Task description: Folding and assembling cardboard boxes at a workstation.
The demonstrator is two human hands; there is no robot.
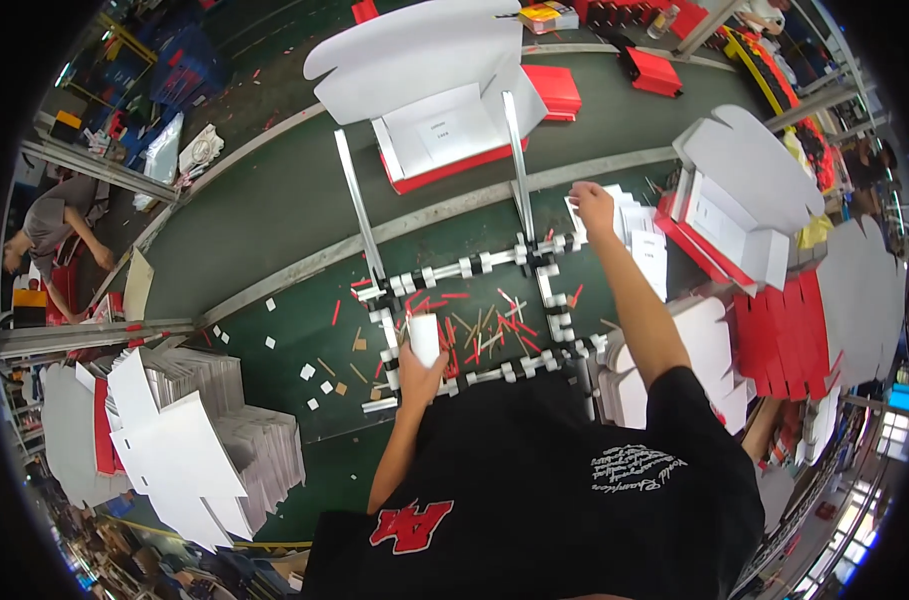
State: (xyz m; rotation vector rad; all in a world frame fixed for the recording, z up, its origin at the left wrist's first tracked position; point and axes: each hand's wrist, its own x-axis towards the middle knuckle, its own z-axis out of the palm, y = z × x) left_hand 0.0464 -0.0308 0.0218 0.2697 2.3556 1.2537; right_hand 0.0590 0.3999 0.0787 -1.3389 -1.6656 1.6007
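Observation:
My left hand [421, 378] is closed round a small white folded card [425, 340], held upright over the near side of a metal frame [474, 265] with white and black joints. Out to the right, my right hand [592, 206] has its fingers pinched together at the edge of a white card [574, 214]. Right beside it lies a spread of loose white printed cards [646, 250]. An open white-and-red carton [444, 135] stands beyond the frame, its lid raised and a printed white sheet inside.
Red and tan strips [474, 330] litter the green bench inside the frame. Flat white carton blanks [189, 440] are piled at left. Another open carton [729, 215] stands at right above red blanks [782, 335]. Two metal uprights [359, 205] rise from the frame. A co-worker's arm [86, 238] shows at far left.

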